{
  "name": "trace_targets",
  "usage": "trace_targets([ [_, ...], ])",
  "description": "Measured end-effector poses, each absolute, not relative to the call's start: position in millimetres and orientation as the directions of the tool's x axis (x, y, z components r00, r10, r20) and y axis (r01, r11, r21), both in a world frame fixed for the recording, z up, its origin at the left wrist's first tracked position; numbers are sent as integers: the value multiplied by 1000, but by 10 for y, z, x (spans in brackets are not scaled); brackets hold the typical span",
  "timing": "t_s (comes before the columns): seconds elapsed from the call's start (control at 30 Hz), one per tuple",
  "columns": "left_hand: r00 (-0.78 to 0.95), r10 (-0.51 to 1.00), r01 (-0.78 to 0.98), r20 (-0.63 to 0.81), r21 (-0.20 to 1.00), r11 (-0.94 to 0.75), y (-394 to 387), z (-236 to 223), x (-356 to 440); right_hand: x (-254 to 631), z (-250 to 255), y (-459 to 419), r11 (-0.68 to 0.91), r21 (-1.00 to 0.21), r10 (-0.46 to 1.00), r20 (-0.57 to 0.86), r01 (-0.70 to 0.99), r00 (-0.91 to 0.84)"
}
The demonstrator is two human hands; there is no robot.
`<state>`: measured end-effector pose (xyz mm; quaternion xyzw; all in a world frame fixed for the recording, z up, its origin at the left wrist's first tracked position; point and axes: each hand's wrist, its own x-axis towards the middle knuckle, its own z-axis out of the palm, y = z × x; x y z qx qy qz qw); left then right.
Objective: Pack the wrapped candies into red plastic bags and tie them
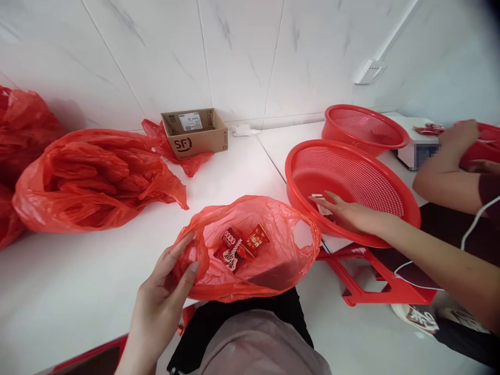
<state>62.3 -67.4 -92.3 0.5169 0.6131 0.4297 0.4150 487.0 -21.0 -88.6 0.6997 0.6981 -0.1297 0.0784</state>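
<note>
My left hand (164,291) grips the left rim of a red plastic bag (289,229), thumb outside and fingers inside the folded edge. The bag's mouth gapes upward, and several small wrapped snack packets (230,250) lie at its bottom. Over at the right, my right hand (347,212) is inside a red perforated plastic basket (351,169), near its front wall. A small white-and-dark snack packet (322,204) is at its fingertips, partly covered by the fingers.
Left on the white table sits a bulky red bag (94,182) stuffed with plastic bags. A cardboard box (203,136) stands by the wall. Behind the near basket is another red basket (363,127). A co-worker's arm (449,161) reaches in beside a scale (410,153); below is a red stool (386,286).
</note>
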Motion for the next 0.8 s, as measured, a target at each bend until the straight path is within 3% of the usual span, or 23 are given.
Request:
trace_targets([
  [0.1,-138,988,293,-74,949,112,-684,-905,639,4930,-1004,-73,54,-133,900,-423,990,-106],
  [0.4,-104,989,375,-107,916,139,-670,-1048,467,5060,-864,405,19,-305,895,-420,952,-152],
  [0.6,-81,990,364,-117,921,138,-637,-1070,457,4924,-262,260,-37,-680,962,-223,732,-159],
  [0.7,-50,994,358,-95,928,107,-633,-1045,513,4731,-7,169,26,-672,987,-99,741,-124],
  [0.8,-51,995,358,-89,928,101,-646,-1029,535,4593,-44,188,81,-494,990,-59,866,-126],
])
